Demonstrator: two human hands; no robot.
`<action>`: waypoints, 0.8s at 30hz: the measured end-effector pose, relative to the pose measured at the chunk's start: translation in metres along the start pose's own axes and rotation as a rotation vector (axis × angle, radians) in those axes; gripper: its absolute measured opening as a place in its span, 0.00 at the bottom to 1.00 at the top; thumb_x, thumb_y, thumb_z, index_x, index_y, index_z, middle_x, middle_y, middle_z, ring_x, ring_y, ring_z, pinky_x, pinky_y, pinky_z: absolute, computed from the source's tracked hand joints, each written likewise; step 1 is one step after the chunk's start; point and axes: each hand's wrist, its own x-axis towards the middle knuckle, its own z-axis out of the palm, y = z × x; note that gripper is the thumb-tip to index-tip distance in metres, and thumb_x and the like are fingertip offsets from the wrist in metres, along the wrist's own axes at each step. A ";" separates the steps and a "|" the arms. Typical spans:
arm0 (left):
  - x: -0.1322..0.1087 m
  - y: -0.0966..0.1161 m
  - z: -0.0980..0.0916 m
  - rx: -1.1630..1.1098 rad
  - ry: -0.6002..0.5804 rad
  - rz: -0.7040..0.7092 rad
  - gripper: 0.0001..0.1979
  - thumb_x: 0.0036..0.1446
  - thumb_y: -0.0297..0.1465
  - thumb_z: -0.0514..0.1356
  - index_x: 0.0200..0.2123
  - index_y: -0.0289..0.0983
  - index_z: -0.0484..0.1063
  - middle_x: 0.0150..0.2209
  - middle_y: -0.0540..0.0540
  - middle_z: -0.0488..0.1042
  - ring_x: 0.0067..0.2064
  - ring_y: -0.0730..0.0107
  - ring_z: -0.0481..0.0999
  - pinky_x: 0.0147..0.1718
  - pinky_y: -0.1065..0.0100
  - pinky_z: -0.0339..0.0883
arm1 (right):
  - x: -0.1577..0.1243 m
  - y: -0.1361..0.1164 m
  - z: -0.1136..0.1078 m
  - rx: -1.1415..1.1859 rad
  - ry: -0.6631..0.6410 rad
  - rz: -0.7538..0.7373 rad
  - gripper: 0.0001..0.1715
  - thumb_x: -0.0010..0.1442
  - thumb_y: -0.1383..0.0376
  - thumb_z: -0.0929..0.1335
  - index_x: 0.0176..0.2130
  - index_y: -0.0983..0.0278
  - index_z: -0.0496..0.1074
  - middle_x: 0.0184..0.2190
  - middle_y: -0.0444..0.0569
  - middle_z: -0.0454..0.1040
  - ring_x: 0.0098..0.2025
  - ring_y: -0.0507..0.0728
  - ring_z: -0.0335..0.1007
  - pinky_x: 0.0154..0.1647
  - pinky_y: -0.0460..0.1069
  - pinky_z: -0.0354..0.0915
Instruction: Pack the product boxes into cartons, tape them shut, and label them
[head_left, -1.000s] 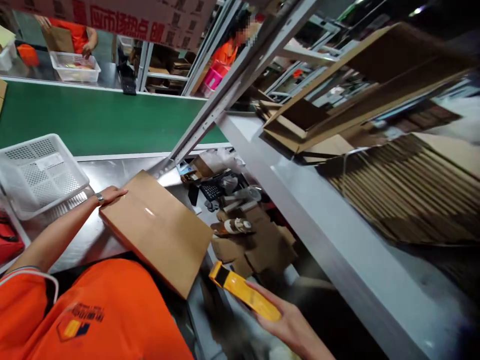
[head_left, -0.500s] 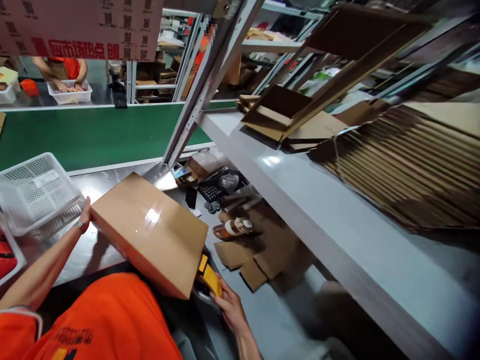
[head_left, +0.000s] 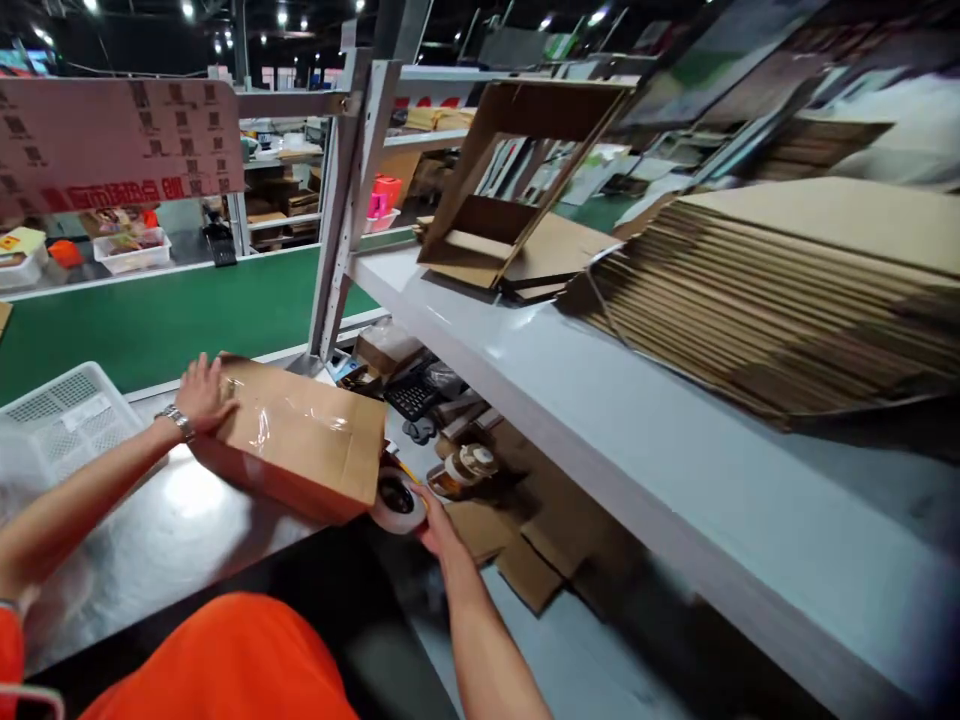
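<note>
A brown cardboard box (head_left: 300,425) with shiny clear tape along its upper face sits on the metal worktable. My left hand (head_left: 206,395) lies on the box's far left corner, fingers spread out on the cardboard. At the box's right end, my right hand (head_left: 433,522) grips a tape dispenser (head_left: 399,500) with a large roll of clear tape. The roll is against or very close to the box's right edge; contact cannot be made out. Much of the dispenser's yellow body is hidden behind the roll and my fingers.
A white perforated basket (head_left: 64,420) stands left on the metal table (head_left: 180,530). Behind runs a green conveyor (head_left: 150,325). To the right, a grey shelf (head_left: 540,370) carries a stack of flattened cardboard (head_left: 750,300) and an open carton (head_left: 480,215). Below it lies a bottle (head_left: 461,470).
The box has been turned so that a taped face is up. My left hand has moved from its side onto its top corner. The dispenser has turned, showing the tape roll. The view has tilted up.
</note>
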 end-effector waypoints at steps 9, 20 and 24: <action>0.004 0.214 0.040 -0.132 -0.724 1.424 0.48 0.52 0.50 0.76 0.73 0.45 0.70 0.79 0.36 0.57 0.82 0.32 0.46 0.81 0.42 0.40 | 0.001 0.020 -0.012 0.074 -0.010 -0.074 0.28 0.53 0.47 0.75 0.41 0.68 0.83 0.38 0.56 0.87 0.43 0.65 0.84 0.48 0.57 0.76; 0.105 0.230 0.055 0.186 -0.428 1.019 0.33 0.55 0.48 0.70 0.55 0.28 0.80 0.54 0.23 0.75 0.58 0.31 0.71 0.69 0.38 0.54 | -0.057 0.084 -0.030 0.119 -0.078 -0.035 0.27 0.53 0.44 0.79 0.38 0.64 0.84 0.19 0.42 0.73 0.21 0.53 0.64 0.22 0.47 0.60; 0.166 0.191 0.038 0.320 -0.253 0.639 0.29 0.65 0.45 0.64 0.55 0.23 0.77 0.54 0.23 0.76 0.59 0.37 0.71 0.64 0.43 0.55 | -0.076 0.107 -0.009 0.085 -0.224 0.044 0.32 0.53 0.47 0.79 0.52 0.60 0.86 0.30 0.47 0.83 0.25 0.56 0.71 0.26 0.49 0.67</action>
